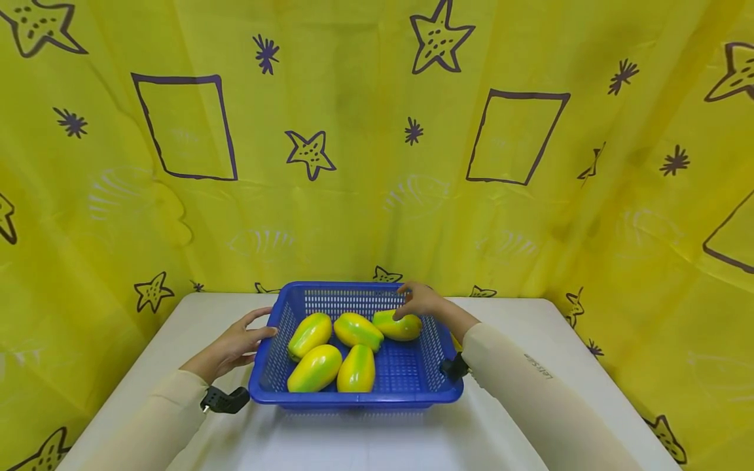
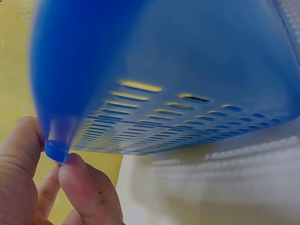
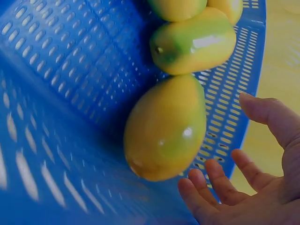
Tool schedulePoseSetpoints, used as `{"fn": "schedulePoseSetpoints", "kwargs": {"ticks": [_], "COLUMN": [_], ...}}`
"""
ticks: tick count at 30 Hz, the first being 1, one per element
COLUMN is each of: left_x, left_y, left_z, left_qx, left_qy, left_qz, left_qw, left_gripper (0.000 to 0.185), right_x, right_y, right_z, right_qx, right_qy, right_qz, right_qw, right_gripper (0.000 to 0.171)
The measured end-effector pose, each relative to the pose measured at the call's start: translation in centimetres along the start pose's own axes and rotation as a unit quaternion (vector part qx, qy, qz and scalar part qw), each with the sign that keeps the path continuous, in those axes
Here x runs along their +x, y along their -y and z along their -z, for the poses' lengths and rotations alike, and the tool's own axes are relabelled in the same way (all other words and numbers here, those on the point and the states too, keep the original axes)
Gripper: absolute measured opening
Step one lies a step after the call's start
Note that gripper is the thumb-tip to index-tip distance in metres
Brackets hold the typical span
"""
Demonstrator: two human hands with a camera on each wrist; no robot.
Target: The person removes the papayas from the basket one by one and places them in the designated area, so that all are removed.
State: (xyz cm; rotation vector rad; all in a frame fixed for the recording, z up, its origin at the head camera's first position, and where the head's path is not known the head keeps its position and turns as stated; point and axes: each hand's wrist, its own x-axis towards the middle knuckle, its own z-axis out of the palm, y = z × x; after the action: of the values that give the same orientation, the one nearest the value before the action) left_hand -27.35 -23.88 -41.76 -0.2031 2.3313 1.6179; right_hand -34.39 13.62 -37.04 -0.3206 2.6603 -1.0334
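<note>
A blue plastic basket (image 1: 353, 396) with slotted walls stands on the table, holding several yellow-green papayas (image 1: 356, 369). My left hand (image 1: 238, 343) is at its left side; in the left wrist view the thumb and a finger (image 2: 77, 183) pinch the basket's rim (image 2: 57, 149). Over the far right corner reaches my right hand (image 1: 419, 301), above the rightmost papaya (image 1: 397, 326). In the right wrist view its fingers (image 3: 218, 180) are spread beside that papaya (image 3: 166, 131), with a gap between thumb and fingertips and nothing held.
The white table (image 1: 330, 445) extends around the basket. A yellow patterned curtain (image 1: 353, 216) hangs behind the far table edge and along both sides. A sliver of something yellow (image 1: 456, 343) shows between the basket's right side and the right sleeve.
</note>
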Motion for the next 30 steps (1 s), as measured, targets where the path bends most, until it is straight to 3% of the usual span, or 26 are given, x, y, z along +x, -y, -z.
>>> {"fn": "schedulePoseSetpoints", "kwargs": {"ticks": [20, 30], "left_x": [-0.2, -0.2], "left_y": [0.0, 0.0], "left_z": [-0.2, -0.2], "left_qx": [0.001, 0.005], "left_qy": [-0.006, -0.012], "left_qz": [0.003, -0.001], "left_qw": [1.0, 0.9999], "left_gripper": [0.074, 0.075], "right_x": [0.8, 1.1], "right_y": [-0.9, -1.2], "right_z": [-2.8, -3.4], "right_qx": [-0.034, -0.064], "right_qy": [-0.026, -0.043], "right_qz": [-0.033, -0.011], "right_qw": [0.999, 0.997], "right_gripper": [0.06, 0.062]}}
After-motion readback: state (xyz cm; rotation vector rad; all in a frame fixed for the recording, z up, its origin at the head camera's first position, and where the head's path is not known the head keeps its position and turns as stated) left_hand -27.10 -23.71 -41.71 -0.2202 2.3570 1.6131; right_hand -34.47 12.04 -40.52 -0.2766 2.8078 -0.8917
